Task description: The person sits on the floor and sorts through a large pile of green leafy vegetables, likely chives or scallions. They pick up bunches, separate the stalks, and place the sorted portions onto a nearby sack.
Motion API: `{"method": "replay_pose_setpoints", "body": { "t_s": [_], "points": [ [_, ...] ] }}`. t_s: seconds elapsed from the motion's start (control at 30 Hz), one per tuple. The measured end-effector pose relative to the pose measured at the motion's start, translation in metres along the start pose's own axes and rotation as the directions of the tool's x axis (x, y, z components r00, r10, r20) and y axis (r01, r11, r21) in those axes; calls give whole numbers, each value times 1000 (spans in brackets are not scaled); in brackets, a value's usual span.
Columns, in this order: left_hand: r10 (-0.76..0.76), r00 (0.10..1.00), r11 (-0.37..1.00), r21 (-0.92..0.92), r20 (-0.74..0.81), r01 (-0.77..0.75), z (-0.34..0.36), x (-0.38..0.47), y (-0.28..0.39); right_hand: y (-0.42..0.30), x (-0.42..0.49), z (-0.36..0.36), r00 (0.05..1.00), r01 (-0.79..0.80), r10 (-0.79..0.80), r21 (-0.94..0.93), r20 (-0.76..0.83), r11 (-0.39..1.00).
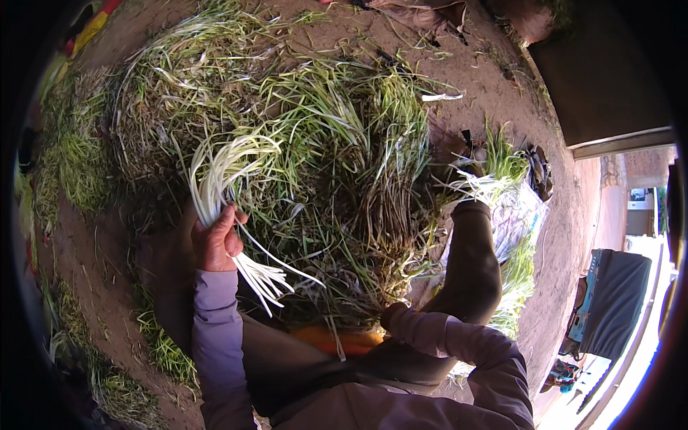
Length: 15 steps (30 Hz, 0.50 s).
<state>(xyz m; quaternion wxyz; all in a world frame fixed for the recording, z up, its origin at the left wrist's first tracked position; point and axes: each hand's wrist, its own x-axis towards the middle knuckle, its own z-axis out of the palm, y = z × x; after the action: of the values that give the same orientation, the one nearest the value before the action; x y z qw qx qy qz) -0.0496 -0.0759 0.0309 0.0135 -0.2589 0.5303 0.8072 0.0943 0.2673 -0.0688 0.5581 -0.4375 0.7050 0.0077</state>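
A bundle of pale, white-stemmed chive-like leaves (215, 177) is gripped in my left hand (220, 239). Its yellowish tips curl over above the fist, and white stem ends fan out below, one long strand straying to the right. My right hand (395, 312) is in shade at the lower edge of the pile, next to loose leaf scraps. Its fingers are too dark to make out. Between my knees spreads a large heap of green leaves (322, 118), with a brown-stemmed bunch (392, 209) on its right side. Something orange (338, 339) shows beneath me.
Beyond my right knee, more pale stems (475, 183) lie by a printed sheet (518, 220). Green piles (80, 156) line the left side on the dirt floor (473, 70). A dark panel (602, 91) stands upper right, and a cloth-covered vehicle (613, 301) is farther right.
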Motion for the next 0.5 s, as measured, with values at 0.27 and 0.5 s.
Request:
{"method": "replay_pose_setpoints", "body": {
  "t_s": [0.27, 0.5],
  "points": [
    [-40, 999, 999, -7, -5, 40, 4, -1, -7, -9, -14, -71, 978, -186, 197, 135, -68, 973],
    [-107, 994, 994, -14, 31, 107, 14, -3, -17, -24, 51, -94, 472, 473, 180, 420, -863, 774]
  ]
}}
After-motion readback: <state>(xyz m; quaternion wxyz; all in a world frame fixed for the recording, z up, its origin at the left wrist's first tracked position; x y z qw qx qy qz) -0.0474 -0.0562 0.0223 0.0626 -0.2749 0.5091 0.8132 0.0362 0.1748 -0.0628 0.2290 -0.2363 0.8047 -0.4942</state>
